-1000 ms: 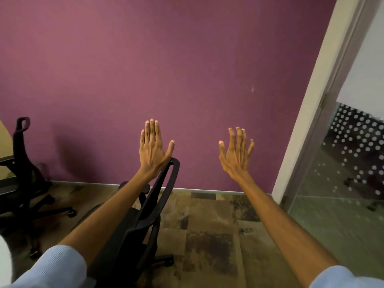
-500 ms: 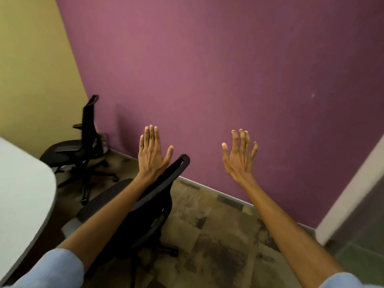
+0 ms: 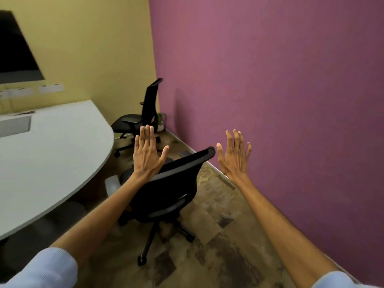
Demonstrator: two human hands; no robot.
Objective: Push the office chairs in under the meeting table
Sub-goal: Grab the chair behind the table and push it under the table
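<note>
A black office chair [image 3: 170, 192] stands just in front of me, its back towards me and its seat facing the white meeting table [image 3: 52, 163] at the left. My left hand [image 3: 147, 154] is raised flat, fingers together, above the left part of the chair's backrest. My right hand [image 3: 234, 156] is raised with fingers spread, just right of the backrest's top edge. Neither hand touches the chair. A second black office chair [image 3: 143, 115] stands farther off in the corner, apart from the table.
A purple wall [image 3: 270, 90] runs close along the right, a yellow wall [image 3: 93, 48] at the back. A dark screen [image 3: 14, 53] hangs at the upper left. A small potted plant [image 3: 160, 121] sits in the corner. Patterned carpet [image 3: 207, 235] covers the floor.
My view has swung left: the doorway has gone from sight and the table, yellow wall and screen have come in. Both hands stay raised and empty over the near chair.
</note>
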